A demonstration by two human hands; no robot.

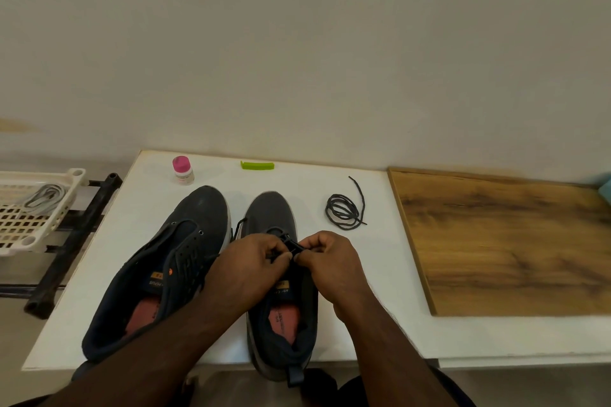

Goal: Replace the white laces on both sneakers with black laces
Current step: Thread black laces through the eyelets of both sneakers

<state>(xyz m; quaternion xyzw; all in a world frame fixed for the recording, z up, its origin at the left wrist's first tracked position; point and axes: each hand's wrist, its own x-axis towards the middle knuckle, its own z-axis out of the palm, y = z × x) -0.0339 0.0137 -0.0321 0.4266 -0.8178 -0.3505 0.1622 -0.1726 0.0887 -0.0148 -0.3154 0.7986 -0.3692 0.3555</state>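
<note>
Over right sneaker [281, 274], black lace [287, 246] pinched between both hands

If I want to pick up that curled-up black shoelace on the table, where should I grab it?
Probably best to pinch the coiled black shoelace across its bundled loops, coming straight down from above. It lies flat on the white table with bare space all round, so nothing blocks you there. Gripping several strands together should lift the coil as one; pulling the loose tail at the back would likely just unwind it.
</note>
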